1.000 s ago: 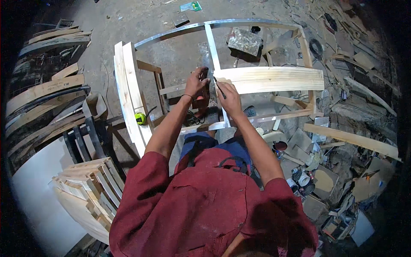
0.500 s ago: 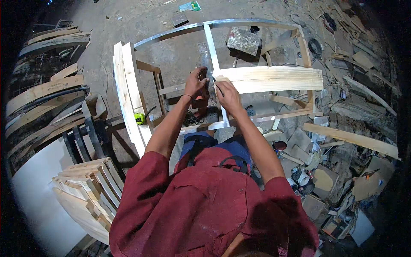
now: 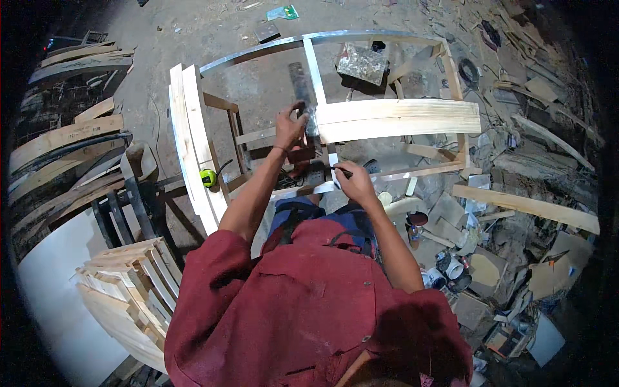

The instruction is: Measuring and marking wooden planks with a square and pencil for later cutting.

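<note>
My left hand [image 3: 289,131] is closed at the left end of a pale wooden board [image 3: 400,119], its thumb and fingers at a dark, flat metal strip [image 3: 298,80] that looks like the blade of a square. This strip runs along the board's end and sticks out past its far edge. Below the board, my right hand [image 3: 355,184] grips a slim dark pencil [image 3: 343,172], apart from the wood. The board lies across a rectangular wooden frame [image 3: 314,71], over its middle crossbar and right side.
Planks [image 3: 193,122] lie along the frame's left side with a green tape measure [image 3: 208,178] on them. A paint-spattered box [image 3: 362,63] stands inside the frame. Stacked wood pieces [image 3: 132,290] are at lower left; cans, scraps and a long plank [image 3: 525,208] lie to the right.
My right hand has moved with the pencil from the board's left end down toward me. My left hand has shifted slightly left, and the metal strip now shows more clearly.
</note>
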The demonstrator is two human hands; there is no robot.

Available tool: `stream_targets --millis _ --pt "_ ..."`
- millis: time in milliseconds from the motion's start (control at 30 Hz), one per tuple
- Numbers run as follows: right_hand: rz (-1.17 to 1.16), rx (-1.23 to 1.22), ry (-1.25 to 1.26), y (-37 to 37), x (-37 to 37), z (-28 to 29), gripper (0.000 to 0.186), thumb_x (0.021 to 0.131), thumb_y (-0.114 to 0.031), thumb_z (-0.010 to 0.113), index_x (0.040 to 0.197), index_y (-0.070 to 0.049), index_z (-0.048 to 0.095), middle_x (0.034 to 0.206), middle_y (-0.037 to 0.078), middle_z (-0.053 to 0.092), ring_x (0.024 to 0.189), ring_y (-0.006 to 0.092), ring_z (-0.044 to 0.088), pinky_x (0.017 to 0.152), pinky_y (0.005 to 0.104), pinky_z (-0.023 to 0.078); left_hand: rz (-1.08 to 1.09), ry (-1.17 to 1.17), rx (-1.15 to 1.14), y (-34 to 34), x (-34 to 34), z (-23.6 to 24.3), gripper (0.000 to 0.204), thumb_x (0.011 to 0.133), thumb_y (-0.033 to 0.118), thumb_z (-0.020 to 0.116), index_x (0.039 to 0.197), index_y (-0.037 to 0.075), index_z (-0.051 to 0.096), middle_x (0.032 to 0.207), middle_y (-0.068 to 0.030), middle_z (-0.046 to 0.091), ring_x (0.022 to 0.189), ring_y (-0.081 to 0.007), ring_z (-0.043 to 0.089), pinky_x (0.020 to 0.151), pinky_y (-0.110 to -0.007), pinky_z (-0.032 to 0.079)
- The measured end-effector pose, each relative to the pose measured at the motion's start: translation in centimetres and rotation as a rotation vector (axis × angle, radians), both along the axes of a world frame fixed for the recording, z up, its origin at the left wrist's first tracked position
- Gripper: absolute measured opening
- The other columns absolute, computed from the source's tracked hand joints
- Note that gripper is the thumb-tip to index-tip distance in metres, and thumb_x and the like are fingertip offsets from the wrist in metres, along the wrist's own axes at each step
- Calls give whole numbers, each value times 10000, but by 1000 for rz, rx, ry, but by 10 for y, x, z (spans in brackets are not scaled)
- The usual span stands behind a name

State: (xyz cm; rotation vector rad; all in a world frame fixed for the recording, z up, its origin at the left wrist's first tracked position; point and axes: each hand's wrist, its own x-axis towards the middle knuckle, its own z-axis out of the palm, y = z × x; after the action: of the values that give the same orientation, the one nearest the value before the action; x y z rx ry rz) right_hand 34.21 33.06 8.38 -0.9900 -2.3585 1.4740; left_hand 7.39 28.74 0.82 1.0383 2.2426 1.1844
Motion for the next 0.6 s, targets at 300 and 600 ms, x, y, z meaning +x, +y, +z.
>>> stream_targets --millis 300,600 --pt "-53 -24 -51 -12 53 3 216 916 -139 657 1075 -6 716 1007 206 705 963 407 678 840 432 534 733 -373 251 -196 -5 45 404 915 221 775 1212 -21 650 1136 -108 690 947 -176 648 788 -290 532" --pt "19 56 -34 -22 47 -4 227 942 -158 652 1097 -8 723 1006 191 716 924 349 705 827 389 545 1259 -56 -231 -398 -23 -39 481 876 210 758 1232 -82 618 1172 -199 677 1025 -296 645 919 -398 513"
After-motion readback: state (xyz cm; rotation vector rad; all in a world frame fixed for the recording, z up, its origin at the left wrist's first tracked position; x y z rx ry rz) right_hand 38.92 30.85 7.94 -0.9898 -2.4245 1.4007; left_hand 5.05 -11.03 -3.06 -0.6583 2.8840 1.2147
